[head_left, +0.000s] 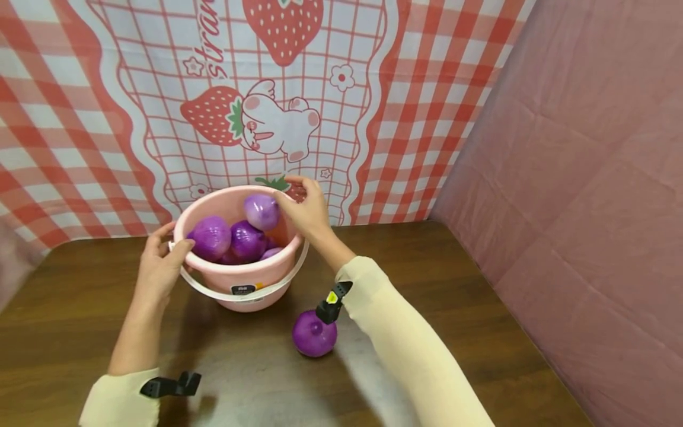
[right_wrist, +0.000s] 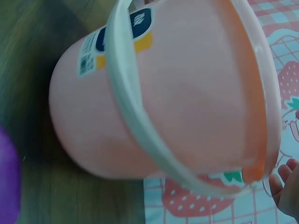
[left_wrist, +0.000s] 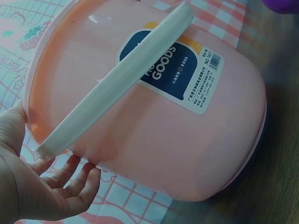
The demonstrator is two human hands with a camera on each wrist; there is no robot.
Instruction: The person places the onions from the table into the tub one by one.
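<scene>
A pink bucket [head_left: 251, 276] with a white handle [head_left: 251, 295] stands tilted on the wooden table. Several purple onions [head_left: 211, 237] lie in it; a paler onion [head_left: 261, 212] is near its right rim. My left hand [head_left: 160, 261] grips the left rim, thumb over the edge and fingers outside, as the left wrist view also shows. At the opposite rim, my right hand [head_left: 309, 210] holds the edge, thumb on the inner side. Its fingers [right_wrist: 286, 175] show beside the rim in the right wrist view. One loose onion [head_left: 315, 334] lies in front of the bucket.
Behind the table [head_left: 427, 308] hangs a red and white checked cloth [head_left: 427, 107] with strawberry prints. A pink cloth wall [head_left: 581, 166] rises along the right side. Black straps with small mounts [head_left: 176, 384] are on both sleeves.
</scene>
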